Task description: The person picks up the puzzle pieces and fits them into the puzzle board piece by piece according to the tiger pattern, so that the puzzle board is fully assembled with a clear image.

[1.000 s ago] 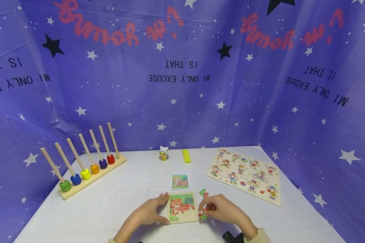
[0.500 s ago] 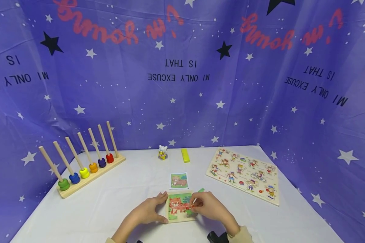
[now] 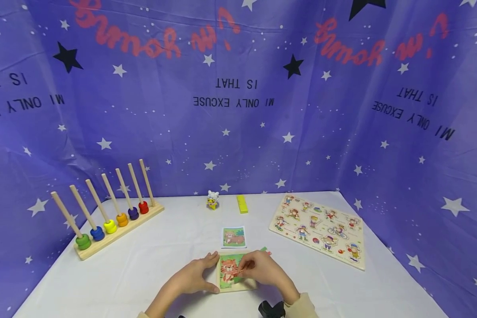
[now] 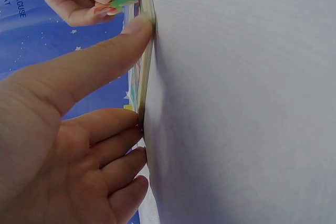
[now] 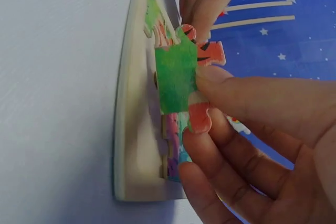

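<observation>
A tiger jigsaw puzzle in a wooden tray [image 3: 242, 289] lies on the white table, partly filled. My left hand [image 3: 196, 277] rests along the tray's left side, thumb at the near corner and fingertips at the far one. In the left wrist view, the thumb and fingers of my left hand [image 4: 79, 114] touch the tray's edge [image 4: 149, 45]. Over the tray, my right hand [image 3: 262, 268] pinches a green and red striped puzzle piece [image 5: 176, 77] between thumb and fingers. That hand hides the tray's right part from the head view.
Beyond the tray lies a picture card [image 3: 233, 237]. Another puzzle piece [image 3: 264, 250] shows behind my right hand. A peg stacker [image 3: 119, 232] stands left, a figure board [image 3: 318, 232] lies right, and a small toy [image 3: 212, 200] and yellow block [image 3: 242, 204] sit at the back.
My right hand has picked up a puzzle piece from beside the tray and carried it left over the picture. My left hand has stayed at the tray's left side.
</observation>
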`<act>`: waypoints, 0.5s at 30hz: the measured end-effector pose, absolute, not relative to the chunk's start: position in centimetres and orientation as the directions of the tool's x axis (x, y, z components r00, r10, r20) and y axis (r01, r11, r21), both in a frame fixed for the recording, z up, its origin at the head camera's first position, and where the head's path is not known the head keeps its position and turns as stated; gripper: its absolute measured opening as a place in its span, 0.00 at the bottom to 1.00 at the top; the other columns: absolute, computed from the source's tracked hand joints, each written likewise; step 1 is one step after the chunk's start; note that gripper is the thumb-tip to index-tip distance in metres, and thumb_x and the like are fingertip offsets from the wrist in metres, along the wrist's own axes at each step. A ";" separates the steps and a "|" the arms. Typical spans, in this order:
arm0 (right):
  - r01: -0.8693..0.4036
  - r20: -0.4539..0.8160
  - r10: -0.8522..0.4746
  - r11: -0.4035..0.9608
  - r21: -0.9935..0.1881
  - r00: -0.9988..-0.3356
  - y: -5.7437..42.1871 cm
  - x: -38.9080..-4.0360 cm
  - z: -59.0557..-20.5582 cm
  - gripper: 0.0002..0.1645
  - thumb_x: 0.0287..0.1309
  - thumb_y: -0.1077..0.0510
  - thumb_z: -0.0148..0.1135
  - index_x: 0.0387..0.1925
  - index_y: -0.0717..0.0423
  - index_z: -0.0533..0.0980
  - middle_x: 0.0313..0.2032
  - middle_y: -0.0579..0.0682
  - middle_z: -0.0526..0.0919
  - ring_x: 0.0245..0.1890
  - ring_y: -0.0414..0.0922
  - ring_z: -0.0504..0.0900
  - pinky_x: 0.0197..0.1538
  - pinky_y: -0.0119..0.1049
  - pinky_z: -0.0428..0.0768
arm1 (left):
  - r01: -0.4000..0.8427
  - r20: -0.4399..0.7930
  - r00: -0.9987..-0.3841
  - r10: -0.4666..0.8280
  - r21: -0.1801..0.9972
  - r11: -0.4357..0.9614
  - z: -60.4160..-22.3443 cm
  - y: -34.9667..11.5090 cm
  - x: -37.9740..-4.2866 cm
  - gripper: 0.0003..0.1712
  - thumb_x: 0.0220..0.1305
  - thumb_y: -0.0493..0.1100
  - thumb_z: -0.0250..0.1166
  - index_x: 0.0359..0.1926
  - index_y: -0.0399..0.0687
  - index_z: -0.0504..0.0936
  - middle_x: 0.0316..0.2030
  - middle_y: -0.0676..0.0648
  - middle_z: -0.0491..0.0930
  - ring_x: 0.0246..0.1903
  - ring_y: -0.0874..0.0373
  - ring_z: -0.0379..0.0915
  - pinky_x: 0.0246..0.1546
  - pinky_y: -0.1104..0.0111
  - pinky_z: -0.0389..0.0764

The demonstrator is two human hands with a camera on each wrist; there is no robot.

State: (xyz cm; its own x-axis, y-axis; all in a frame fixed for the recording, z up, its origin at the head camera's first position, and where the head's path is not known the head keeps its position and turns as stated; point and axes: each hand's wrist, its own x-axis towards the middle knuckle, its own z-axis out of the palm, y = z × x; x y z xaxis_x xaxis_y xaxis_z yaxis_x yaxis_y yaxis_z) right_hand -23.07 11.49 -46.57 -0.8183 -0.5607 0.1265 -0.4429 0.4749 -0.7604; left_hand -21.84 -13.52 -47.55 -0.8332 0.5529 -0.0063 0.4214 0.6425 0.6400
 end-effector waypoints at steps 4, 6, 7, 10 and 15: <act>-0.430 0.120 -0.557 0.469 -0.772 -0.822 11.5 -23.2 -46.9 0.05 0.48 0.62 0.74 0.27 0.54 0.83 0.23 0.39 0.80 0.23 0.32 0.75 0.29 0.26 0.75 | 0.420 -0.012 -0.830 0.558 0.644 0.639 -47.6 -13.5 -21.9 0.53 0.43 0.54 0.76 0.65 0.29 0.66 0.68 0.34 0.61 0.66 0.34 0.55 0.64 0.42 0.58; -0.427 0.120 -0.556 0.464 -0.776 -0.822 11.5 -23.3 -47.2 0.05 0.48 0.62 0.74 0.28 0.54 0.83 0.23 0.39 0.80 0.23 0.32 0.75 0.29 0.26 0.75 | 0.422 -0.011 -0.830 0.557 0.640 0.642 -47.6 -13.5 -21.9 0.53 0.43 0.54 0.77 0.65 0.29 0.66 0.68 0.34 0.61 0.66 0.33 0.55 0.64 0.42 0.58; -0.425 0.119 -0.557 0.461 -0.779 -0.822 11.5 -23.3 -47.3 0.05 0.48 0.63 0.73 0.28 0.55 0.83 0.23 0.39 0.81 0.23 0.33 0.75 0.29 0.26 0.76 | 0.422 -0.012 -0.831 0.556 0.639 0.643 -47.6 -13.5 -21.9 0.53 0.42 0.54 0.77 0.65 0.29 0.66 0.68 0.34 0.61 0.66 0.33 0.55 0.64 0.42 0.58; -0.422 0.112 -0.562 0.460 -0.781 -0.819 11.5 -23.2 -47.5 0.05 0.48 0.63 0.73 0.28 0.54 0.83 0.23 0.38 0.80 0.23 0.32 0.76 0.29 0.26 0.76 | 0.421 -0.011 -0.832 0.555 0.638 0.645 -47.7 -13.4 -21.9 0.53 0.43 0.54 0.77 0.65 0.30 0.66 0.68 0.34 0.61 0.66 0.34 0.55 0.64 0.43 0.58; -0.411 0.097 -0.565 0.463 -0.785 -0.820 11.4 -22.9 -47.5 0.04 0.49 0.62 0.73 0.28 0.54 0.83 0.23 0.37 0.80 0.22 0.31 0.75 0.28 0.26 0.76 | 0.417 -0.016 -0.834 0.552 0.637 0.648 -47.6 -13.4 -22.0 0.53 0.43 0.54 0.77 0.65 0.30 0.66 0.68 0.35 0.61 0.66 0.35 0.55 0.64 0.43 0.58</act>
